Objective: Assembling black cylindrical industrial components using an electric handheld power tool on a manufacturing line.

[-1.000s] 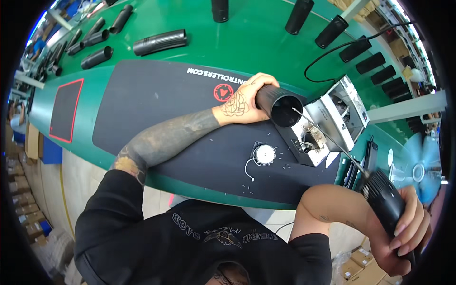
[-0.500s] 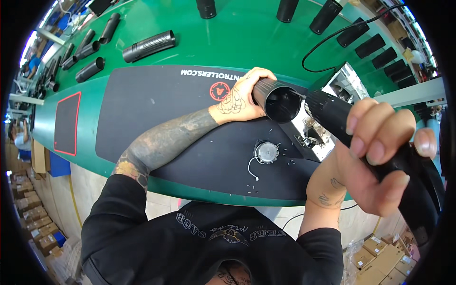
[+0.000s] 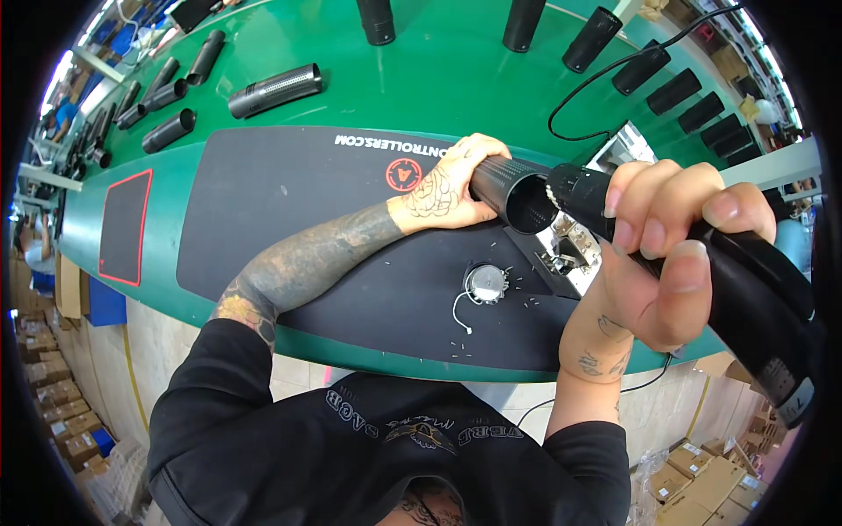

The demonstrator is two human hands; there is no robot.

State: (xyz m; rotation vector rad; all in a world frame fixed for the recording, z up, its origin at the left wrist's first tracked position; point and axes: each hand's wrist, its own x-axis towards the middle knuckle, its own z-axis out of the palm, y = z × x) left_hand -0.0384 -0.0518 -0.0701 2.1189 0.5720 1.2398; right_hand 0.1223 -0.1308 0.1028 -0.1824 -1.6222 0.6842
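My right hand (image 3: 671,254) is clenched on a black power tool (image 3: 745,280), right of centre, its nose at the mouth of a black tube (image 3: 513,188). My left hand (image 3: 443,188) grips that tube at centre frame, over the black mat (image 3: 263,210). Small round part (image 3: 485,283) lies just below. Loose tubes (image 3: 274,90) upper left on the green surface (image 3: 438,79).

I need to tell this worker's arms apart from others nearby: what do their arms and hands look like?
Both forearms are bare below black sleeves pushed up near the elbows. The left forearm is densely tattooed down to the left hand, which bears a large tattoo on its back. The right hand is ungloved, with a few small tattoos at its wrist. No rings or watch visible.
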